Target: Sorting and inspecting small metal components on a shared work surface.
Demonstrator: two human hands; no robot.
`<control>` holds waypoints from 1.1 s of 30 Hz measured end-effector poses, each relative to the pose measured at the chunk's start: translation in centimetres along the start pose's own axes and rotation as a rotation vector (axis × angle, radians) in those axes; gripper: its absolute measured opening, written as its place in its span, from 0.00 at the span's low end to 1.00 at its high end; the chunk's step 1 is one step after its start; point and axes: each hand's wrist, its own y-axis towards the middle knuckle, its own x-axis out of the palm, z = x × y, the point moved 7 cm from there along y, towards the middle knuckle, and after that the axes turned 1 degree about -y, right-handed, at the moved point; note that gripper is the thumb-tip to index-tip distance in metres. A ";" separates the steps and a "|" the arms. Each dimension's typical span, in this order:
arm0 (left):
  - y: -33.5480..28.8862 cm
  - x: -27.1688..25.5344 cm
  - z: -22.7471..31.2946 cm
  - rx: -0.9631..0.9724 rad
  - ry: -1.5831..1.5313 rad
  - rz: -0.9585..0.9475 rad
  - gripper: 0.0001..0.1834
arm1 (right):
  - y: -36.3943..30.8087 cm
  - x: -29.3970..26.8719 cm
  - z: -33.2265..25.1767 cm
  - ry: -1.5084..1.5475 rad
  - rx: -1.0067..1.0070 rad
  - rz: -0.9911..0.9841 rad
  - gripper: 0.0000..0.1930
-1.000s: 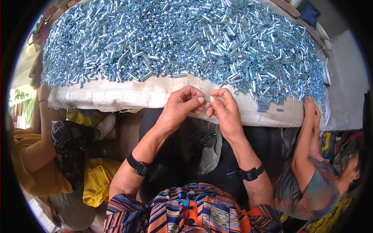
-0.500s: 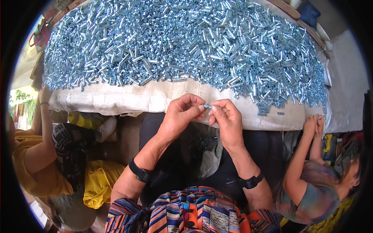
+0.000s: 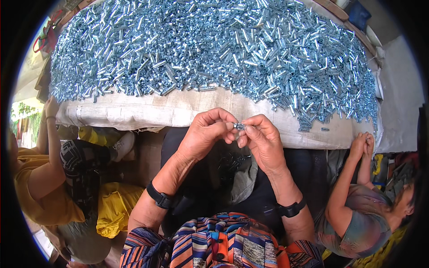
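Note:
My left hand [image 3: 202, 135] and my right hand [image 3: 267, 145] meet fingertip to fingertip just off the near edge of the cloth-covered table. Between them is a small shiny metal sleeve [image 3: 239, 126], pinched from both sides by thumbs and fingers. Much of the sleeve is hidden behind the fingertips. Beyond my hands a wide heap of loose bluish-silver metal sleeves [image 3: 192, 53] covers most of the table. A single sleeve [image 3: 325, 129] lies apart on the cloth to the right.
Pale cloth [image 3: 147, 111] hangs over the table's near edge. A person in a yellow top [image 3: 49, 187] sits at left, beside a yellow bag [image 3: 117, 207]. Another person in a grey patterned top [image 3: 362, 219] works at right, hands at the table edge. Dark fabric covers my lap.
My fingers have shifted around the metal sleeve, and its angle looks slightly different. The right hand has moved a little to the right and down. Both hands stay in about the same place.

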 end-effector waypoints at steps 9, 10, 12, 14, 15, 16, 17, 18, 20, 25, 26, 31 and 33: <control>-0.2 0.2 0.3 0.099 -0.026 0.046 0.07 | -0.4 0.7 -0.6 -0.105 -0.082 0.050 0.07; -0.3 0.2 0.3 0.116 -0.016 0.063 0.07 | -0.4 0.6 -0.6 -0.138 -0.111 0.062 0.07; -0.3 0.6 0.4 0.135 -0.010 0.073 0.07 | -0.6 0.7 -0.9 -0.178 -0.146 0.077 0.07; -0.4 0.7 0.6 0.153 0.000 0.120 0.04 | -0.8 0.9 -1.3 -0.291 -0.173 0.120 0.07; -0.4 0.7 0.5 0.154 -0.001 0.120 0.04 | -0.9 1.0 -1.2 -0.292 -0.174 0.119 0.07; -0.4 0.7 0.5 0.163 0.016 0.124 0.05 | -1.0 0.9 -1.2 -0.322 -0.204 0.155 0.07; -0.4 0.7 0.5 0.170 0.034 0.128 0.05 | -1.1 0.7 -1.2 -0.351 -0.233 0.191 0.07; -0.5 0.8 0.5 0.172 0.032 0.129 0.05 | -1.0 0.8 -0.9 -0.351 -0.233 0.190 0.07; -0.7 0.9 0.4 0.159 0.058 0.136 0.06 | -1.2 0.8 -1.1 -0.460 -0.338 0.265 0.06; -0.7 0.9 0.8 0.125 0.115 0.115 0.06 | -1.7 0.8 -1.4 -0.738 -0.436 0.319 0.07; -0.7 0.9 0.9 0.117 0.149 0.103 0.06 | -1.8 0.9 -1.4 -0.791 -0.474 0.318 0.07; -0.4 0.4 1.4 0.112 0.315 0.046 0.05 | -1.4 0.7 -1.8 -0.750 -0.411 0.244 0.07; 0.1 0.7 1.5 0.120 0.377 0.008 0.05 | -1.1 0.3 -1.8 -0.716 -0.352 0.212 0.07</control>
